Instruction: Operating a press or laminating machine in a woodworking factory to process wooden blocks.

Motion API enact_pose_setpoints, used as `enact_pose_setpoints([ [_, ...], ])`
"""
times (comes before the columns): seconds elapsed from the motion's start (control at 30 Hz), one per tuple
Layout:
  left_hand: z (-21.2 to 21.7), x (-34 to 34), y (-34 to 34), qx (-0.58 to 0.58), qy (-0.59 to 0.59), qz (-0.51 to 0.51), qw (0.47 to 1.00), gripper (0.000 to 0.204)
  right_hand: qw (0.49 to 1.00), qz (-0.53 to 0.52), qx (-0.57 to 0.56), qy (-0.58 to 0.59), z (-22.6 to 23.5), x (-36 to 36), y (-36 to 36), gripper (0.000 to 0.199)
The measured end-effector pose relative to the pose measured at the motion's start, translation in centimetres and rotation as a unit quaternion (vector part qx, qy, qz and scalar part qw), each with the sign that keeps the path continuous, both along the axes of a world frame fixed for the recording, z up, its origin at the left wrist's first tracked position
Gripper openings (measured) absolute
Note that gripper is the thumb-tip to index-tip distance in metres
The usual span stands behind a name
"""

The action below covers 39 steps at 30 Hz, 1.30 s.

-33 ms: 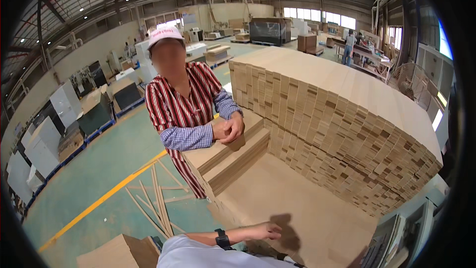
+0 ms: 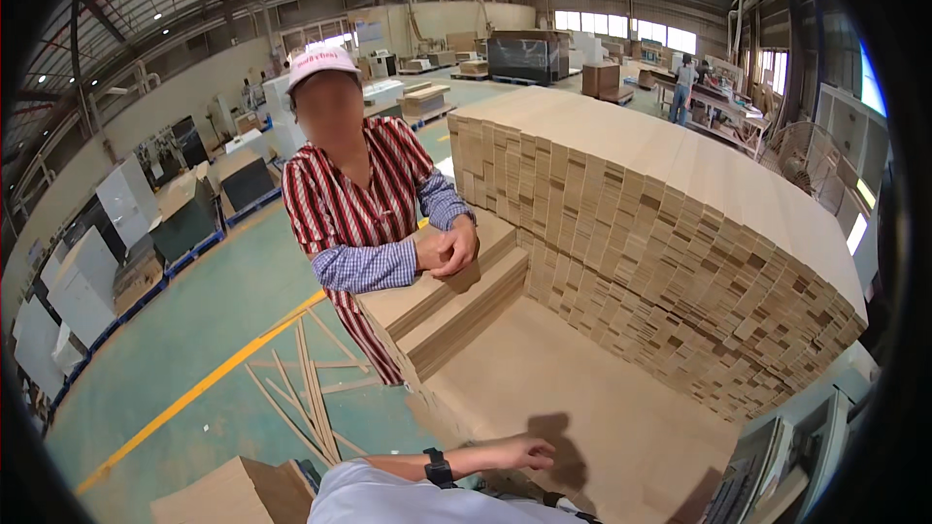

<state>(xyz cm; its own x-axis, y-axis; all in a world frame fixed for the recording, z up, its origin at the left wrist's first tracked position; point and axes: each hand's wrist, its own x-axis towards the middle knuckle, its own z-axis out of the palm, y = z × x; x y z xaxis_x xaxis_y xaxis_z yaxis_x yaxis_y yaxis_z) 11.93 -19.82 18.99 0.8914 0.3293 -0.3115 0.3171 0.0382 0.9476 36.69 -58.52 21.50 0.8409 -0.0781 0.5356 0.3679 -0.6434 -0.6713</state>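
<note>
My left hand (image 2: 524, 452), with a black watch (image 2: 437, 467) on its wrist, hangs over the large flat brown board surface (image 2: 592, 378) and casts a shadow on it. Its fingers are loosely bent and apart, with nothing seen in them. My right hand is out of sight. Across from me, a co-worker (image 2: 364, 184) in a striped top and checked sleeves leans on a stepped stack of boards (image 2: 461, 315), hands clasped on its top.
A high block of stacked board strips (image 2: 631, 223) stands along the right. Loose thin strips (image 2: 311, 393) lie on the green floor at left, near a yellow line (image 2: 204, 388). A cardboard-coloured stack (image 2: 228, 495) sits at lower left, a grey machine (image 2: 786, 466) at lower right.
</note>
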Motion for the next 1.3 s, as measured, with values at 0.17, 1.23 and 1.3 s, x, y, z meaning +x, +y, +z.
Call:
enact_pose_setpoints([
  [0.17,0.1,2.2,-1.1,0.023,-0.044,-0.022,0.999,0.056,0.979,0.156,0.016,-0.132,9.0,-1.2,10.1,0.052],
  [1.23,1.1,-14.9,8.4,-0.033,-0.161,0.611,0.774,0.040,0.444,0.569,0.218,0.657,2.0,-20.6,54.8,0.059],
  [1.3,1.8,-15.2,9.6,-0.034,-0.153,0.648,0.745,0.037,0.425,0.581,0.203,0.664,2.4,-21.2,56.2,0.066],
])
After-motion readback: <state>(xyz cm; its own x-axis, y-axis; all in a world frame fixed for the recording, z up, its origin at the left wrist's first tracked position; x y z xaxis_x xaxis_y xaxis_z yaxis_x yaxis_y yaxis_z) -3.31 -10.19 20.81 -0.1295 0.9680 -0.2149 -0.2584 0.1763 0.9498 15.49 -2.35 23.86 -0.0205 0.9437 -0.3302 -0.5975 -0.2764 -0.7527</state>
